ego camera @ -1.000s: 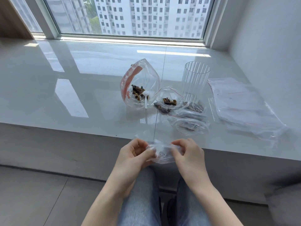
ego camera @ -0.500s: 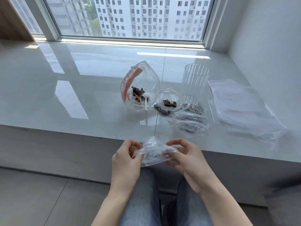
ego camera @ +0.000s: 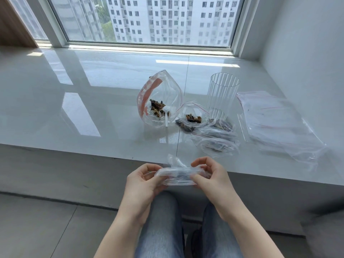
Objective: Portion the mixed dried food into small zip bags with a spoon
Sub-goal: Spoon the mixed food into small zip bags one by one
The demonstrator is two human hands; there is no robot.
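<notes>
Between the two hands, just over the person's knees and short of the sill's near edge, a small zip bag (ego camera: 176, 175) is being held stretched sideways. From the head camera, the only view, the left hand (ego camera: 141, 183) is pinching the bag's left end between thumb and curled fingers, and the right hand (ego camera: 212, 175) is pinching the right end the same way. Something dark is showing through the film at the bag's middle; what it is cannot be made out.

Beyond the hands, on the glossy white window sill (ego camera: 93, 108), a large zip bag (ego camera: 160, 101) is standing open with mixed dried food (ego camera: 157, 108) in it and a white spoon (ego camera: 166, 116) leaning out of its mouth. Beyond the right hand, several filled small bags (ego camera: 206, 127) are lying in a cluster, with a ribbed clear cup (ego camera: 222, 97) standing just behind them. Further to the right of that hand, a stack of empty bags (ego camera: 279, 123) is lying flat.

The small bag is looking very light, thin, soft and likely slippery, so it will probably crumple wherever it is squeezed. Its stiffer zip strip along the mouth seems the surest place to take hold.
</notes>
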